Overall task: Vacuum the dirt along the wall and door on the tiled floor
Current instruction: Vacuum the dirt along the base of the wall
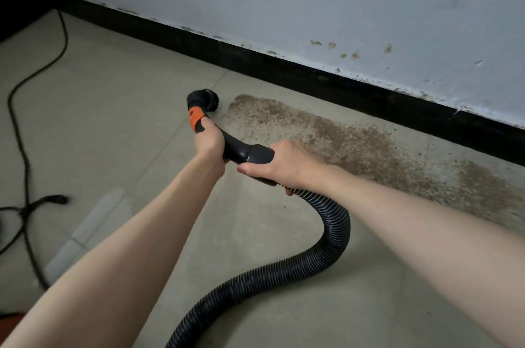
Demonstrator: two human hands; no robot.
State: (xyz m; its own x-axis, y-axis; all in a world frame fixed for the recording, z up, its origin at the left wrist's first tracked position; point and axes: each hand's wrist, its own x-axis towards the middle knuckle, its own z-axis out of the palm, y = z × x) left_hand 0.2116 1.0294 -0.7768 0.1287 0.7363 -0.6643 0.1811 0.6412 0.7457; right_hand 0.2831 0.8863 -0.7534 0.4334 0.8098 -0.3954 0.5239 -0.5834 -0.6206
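Along the black skirting board (284, 66), a long band of brown dirt (355, 145) lies on the tiled floor (113, 109), and I have the vacuum wand pointed at its near end. My left hand (208, 138) is clenched around the curved black handle (235, 148) just below the orange collar (195, 119); my right hand (287, 164) is wrapped around the cuff where the ribbed hose (326, 245) joins. The round brush head (206, 99) sits just beside the band's left tip, bristles turned toward it; I cannot tell whether they touch the tile.

What matters for the coming stroke: the dirt stretches away to the right of the brush, its long axis running parallel to the wall, near the skirting but with a strip of tile between. My left hand is the nearer one to the nozzle and steers it; my right is closer to the bulk of the mess. I judge the sweep should travel rightward along that axis. The hose loops back beneath my right forearm, and a power cord (25, 109) trails well off to the left, clear of that path.
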